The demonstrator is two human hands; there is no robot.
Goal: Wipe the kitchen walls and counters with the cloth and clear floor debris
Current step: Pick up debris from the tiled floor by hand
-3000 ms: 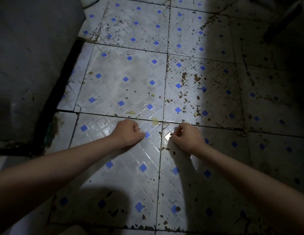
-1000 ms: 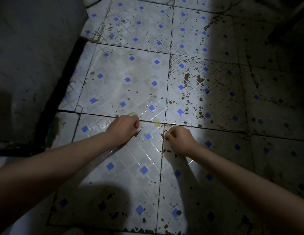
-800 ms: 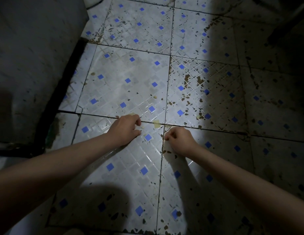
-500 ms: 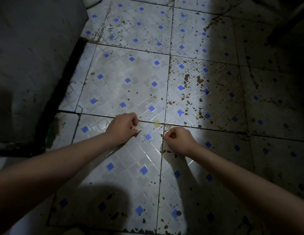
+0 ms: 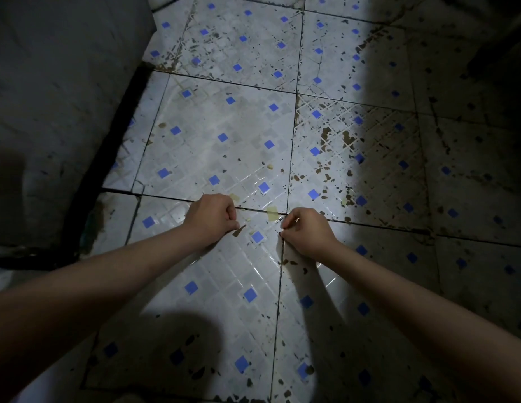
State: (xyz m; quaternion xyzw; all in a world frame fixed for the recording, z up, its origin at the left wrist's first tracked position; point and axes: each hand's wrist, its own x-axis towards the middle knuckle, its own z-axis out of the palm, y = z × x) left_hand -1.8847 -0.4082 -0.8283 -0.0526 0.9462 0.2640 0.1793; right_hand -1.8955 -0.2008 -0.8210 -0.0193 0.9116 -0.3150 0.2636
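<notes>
Floor: tiled, spattered with brown debris, thickest toward its right side.
Left hand: curled, fingertips pinched at a dark flake; since a second ago the flake shows clear of the fingers.
Right hand: curled, pinching at the grout line; contents too small to tell, position barely shifted.
Cloth: not in view.
Yellow scrap: untouched between the hands.
Judgement: debris picking under way, most remaining.

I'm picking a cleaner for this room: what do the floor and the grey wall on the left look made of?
Floor: likely glazed ceramic tile, going by the glossy glare, dark grout lines and printed blue squares. Grey wall: probably bare cement or plaster, matte, rough and scuffed, though the dim light leaves that open.
</notes>
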